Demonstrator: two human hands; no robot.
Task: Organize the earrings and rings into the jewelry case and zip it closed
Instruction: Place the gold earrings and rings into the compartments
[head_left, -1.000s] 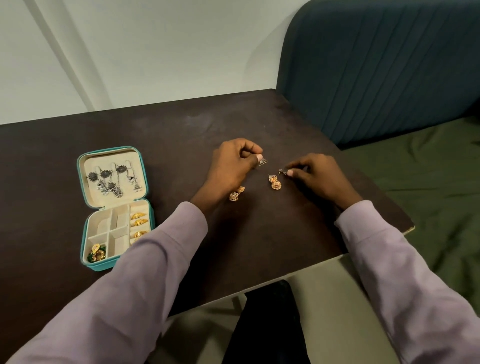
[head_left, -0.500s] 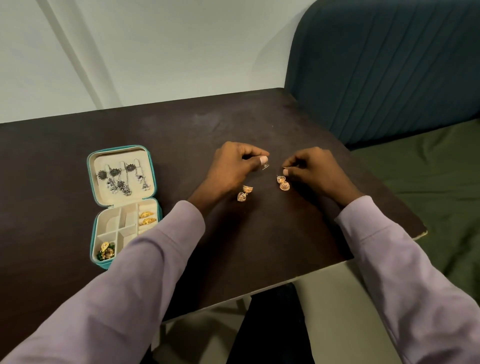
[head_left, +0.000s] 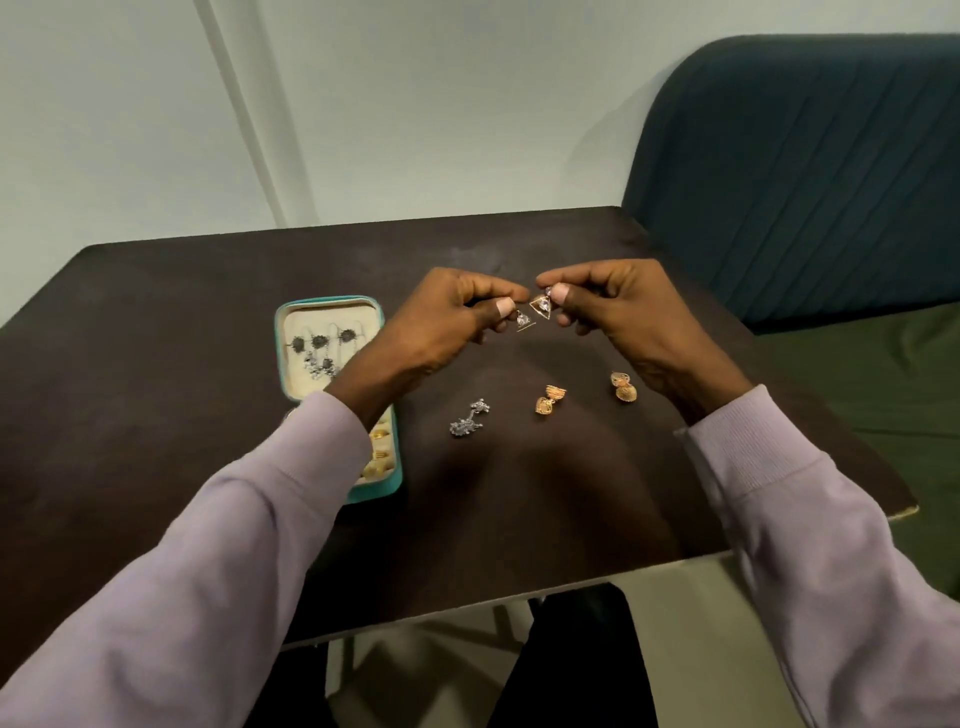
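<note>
My left hand (head_left: 441, 317) and my right hand (head_left: 618, 306) are raised above the dark table (head_left: 156, 415), fingertips nearly meeting. The right hand pinches a triangular crystal earring (head_left: 540, 305). A small earring piece (head_left: 523, 319) is pinched in the left hand. On the table below lie a silver earring pair (head_left: 467, 418) and two gold jhumka earrings (head_left: 548, 400) (head_left: 622, 387). The open teal jewelry case (head_left: 291, 322) sits at the left, dark silver earrings pinned in its lid, gold rings in its tray; my left forearm covers much of it.
A teal upholstered chair back (head_left: 805, 171) stands at the right, with a green cushion (head_left: 883, 389) beside the table. The table's front edge (head_left: 519, 592) runs close to my body. A pale wall lies behind.
Both hands have lifted off the table and come together, each with an earring part. The silver earring pair, hidden before, now shows on the table. The view has tilted and drawn closer.
</note>
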